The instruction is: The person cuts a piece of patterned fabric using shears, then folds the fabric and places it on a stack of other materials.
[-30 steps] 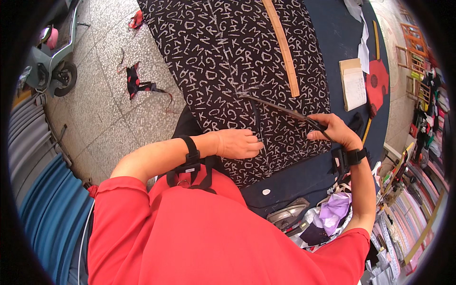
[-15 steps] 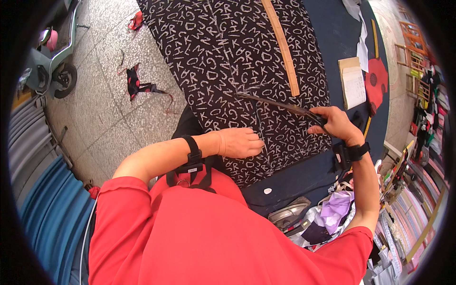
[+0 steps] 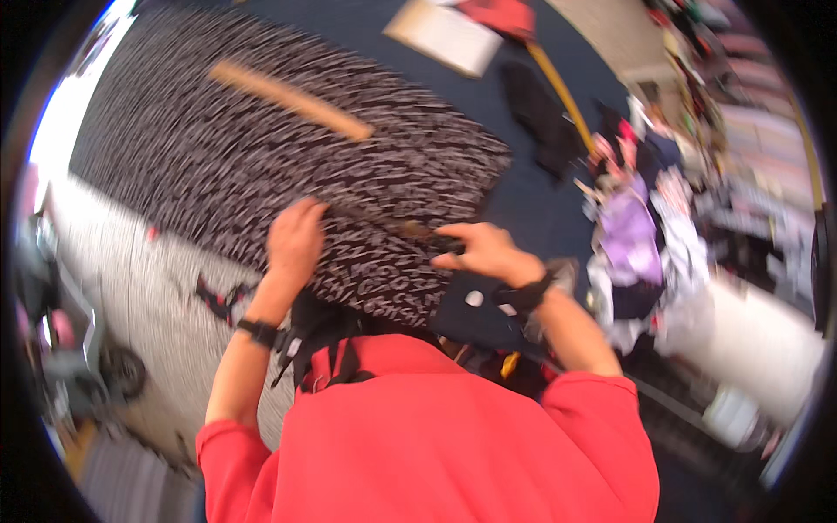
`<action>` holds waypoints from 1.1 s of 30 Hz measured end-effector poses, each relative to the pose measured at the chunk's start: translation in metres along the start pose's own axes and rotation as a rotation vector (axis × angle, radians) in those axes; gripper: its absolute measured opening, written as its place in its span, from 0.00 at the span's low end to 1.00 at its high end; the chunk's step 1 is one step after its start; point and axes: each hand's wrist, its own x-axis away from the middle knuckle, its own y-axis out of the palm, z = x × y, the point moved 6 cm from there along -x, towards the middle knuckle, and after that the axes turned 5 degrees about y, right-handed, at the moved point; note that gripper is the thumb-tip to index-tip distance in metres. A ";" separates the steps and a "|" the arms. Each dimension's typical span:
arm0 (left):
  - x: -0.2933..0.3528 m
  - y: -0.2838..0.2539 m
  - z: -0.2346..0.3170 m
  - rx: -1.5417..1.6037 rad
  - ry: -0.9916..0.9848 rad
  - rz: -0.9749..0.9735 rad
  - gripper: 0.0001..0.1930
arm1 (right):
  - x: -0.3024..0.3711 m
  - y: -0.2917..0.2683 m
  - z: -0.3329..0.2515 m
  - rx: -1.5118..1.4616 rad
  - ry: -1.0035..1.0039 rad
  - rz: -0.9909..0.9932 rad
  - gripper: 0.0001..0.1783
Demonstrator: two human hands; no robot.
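Black fabric (image 3: 418, 157) with whitish lettering is spread on a dark blue table (image 3: 545, 205). My right hand (image 3: 488, 251) is closed round the handles of large scissors (image 3: 397, 225) near the fabric's near right part. Their dark blades point left over the fabric, toward my left hand. My left hand (image 3: 295, 240) rests on the fabric by the blade end, back up; its fingers are smeared by motion. A wooden ruler (image 3: 292, 100) lies on the fabric beyond both hands.
An open notebook (image 3: 445, 39) and a red piece (image 3: 501, 16) lie at the table's far side. Purple cloth (image 3: 629, 231) and other scraps are heaped on the right. A scooter (image 3: 74, 340) stands on the floor at left; a dark scrap (image 3: 218, 301) lies nearer.
The whole view has turned and is blurred, so the fabric and ruler now slant across it. My left hand now appears nearer the scissor tips. The right hand still holds the scissors.
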 end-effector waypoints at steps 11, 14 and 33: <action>-0.049 0.034 0.008 0.096 0.112 -0.408 0.11 | 0.151 0.142 0.043 -0.794 0.308 0.210 0.31; -0.057 0.031 0.013 0.123 0.205 -0.419 0.09 | 0.151 0.188 0.029 -1.003 0.318 0.230 0.31; -0.004 -0.056 -0.059 0.373 0.471 -0.610 0.11 | 0.117 0.228 -0.121 -1.520 0.350 0.403 0.26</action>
